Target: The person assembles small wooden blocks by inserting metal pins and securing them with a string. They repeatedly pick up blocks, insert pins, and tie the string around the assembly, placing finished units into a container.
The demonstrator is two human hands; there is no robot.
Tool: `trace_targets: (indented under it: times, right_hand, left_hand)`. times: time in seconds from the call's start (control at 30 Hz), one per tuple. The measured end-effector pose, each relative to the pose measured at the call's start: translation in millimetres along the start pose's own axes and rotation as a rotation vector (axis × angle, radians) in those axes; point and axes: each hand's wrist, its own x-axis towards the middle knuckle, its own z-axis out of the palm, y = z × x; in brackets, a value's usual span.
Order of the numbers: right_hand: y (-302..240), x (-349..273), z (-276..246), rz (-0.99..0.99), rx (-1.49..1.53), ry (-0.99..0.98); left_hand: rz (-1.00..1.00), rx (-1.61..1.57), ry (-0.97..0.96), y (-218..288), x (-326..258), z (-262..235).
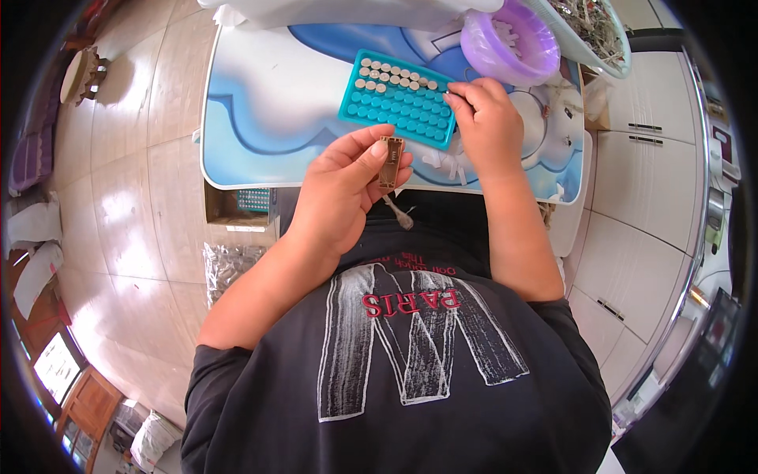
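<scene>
The left hand [347, 170] holds a small brown case [390, 162], thumb on 1 side and bent fingers behind it, with the open side facing up, near the front edge of the blue-and-white table [264, 79]. The right hand [491, 122] has thumb and forefinger narrow, at the right side of the teal pocketed tray [401, 112]; I cannot tell if they pinch something. Silver discs, probably button cells [394, 79], sit in about 3 rows of its far part. For good work, I think the case should stay level and steady, the thumb clear of its opening, and each disc is better taken by its rim, so that the neighbouring discs are not disturbed
</scene>
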Motion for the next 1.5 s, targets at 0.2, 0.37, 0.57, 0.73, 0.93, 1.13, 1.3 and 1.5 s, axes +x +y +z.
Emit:
trace_targets:
  times: [0.2,0.37,0.57,0.73,0.93,1.13,1.3,1.5]
  right_hand:
    - [-2.4,5.5,-5.7,-0.020,-0.022,-0.079]
    - [-7.2,5.6,-5.9,-0.130,0.038,-0.016]
    - [-52.0,-20.2,-15.7,-0.303,0.363,0.008]
    - [-50.0,-27.4,-9.4,-0.402,0.290,0.052]
    - [-49.9,-29.7,-10.1,-0.417,0.362,0.022]
    - [-50.2,-24.0,-6.8,-0.470,0.347,0.064]
    - [-43.4,-16.4,-9.2,-0.402,0.354,0.051]
    - [-15.5,12.4,5.5,-0.087,0.093,0.030]
  left_hand:
    - [-0.012,-0.035,0.030,-4.9,7.1,-5.7]
    - [-0.036,-0.069,0.030,-2.2,8.8,-6.2]
    - [-0.010,-0.108,0.007,-0.9,8.8,-3.6]
    - [0.002,-0.090,-0.025,-1.4,8.2,-3.1]
    - [0.019,-0.096,0.019,0.3,7.2,3.6]
    - [-0.002,-0.090,-0.019,-1.8,8.6,-1.0]
    - [0.007,-0.049,0.013,-1.7,10.0,-2.0]
    - [0.010,-0.035,0.057,-0.2,11.6,-2.3]
